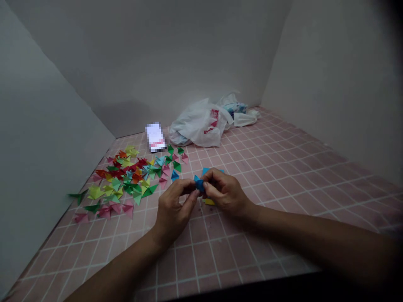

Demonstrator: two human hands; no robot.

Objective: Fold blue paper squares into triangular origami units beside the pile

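Between both hands is a small piece of folded blue paper (199,183), held above the table. My left hand (176,200) pinches its left side between thumb and fingers. From the right, my right hand (225,191) grips the other side with thumb and forefinger. Blue paper (206,170) and yellow paper (209,201) lie on the table, partly hidden by my right hand. A small blue folded paper piece (175,175) rests just beyond my left hand.
Many colourful folded paper pieces (126,172) spread over the left of the pink checked tablecloth (283,167). Behind them a lit phone (155,137) leans upright, its screen blurred. White plastic bags (201,123) lie near the back wall. Pale walls stand at left, back and right.
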